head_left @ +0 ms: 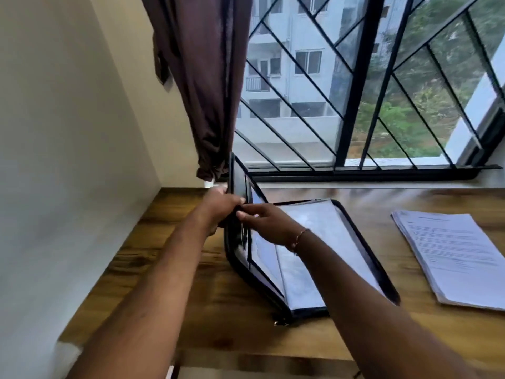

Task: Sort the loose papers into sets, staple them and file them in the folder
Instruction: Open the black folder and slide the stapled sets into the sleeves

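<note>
1. We can read no writing. The top sheet of the stack of papers carries rows of printed text, but they are too small and blurred to make out, and the folder shows no label.
2. The folder is black with a zip edge. It lies open on the wooden counter near the left wall. Its right half lies flat and shows pale, glossy clear sleeves; its left cover stands upright.
3. Our left hand grips the raised cover, fingers curled round its outer edge.
4. Our right hand reaches across the flat half and pinches the same upright edge between thumb and fingertips, just beside the left hand. It wears a thin bracelet at the wrist.
5. The papers lie flat on the counter to the right, well apart from the folder.
6. Behind the counter, a dark curtain hangs beside a window with a black grille.
</note>
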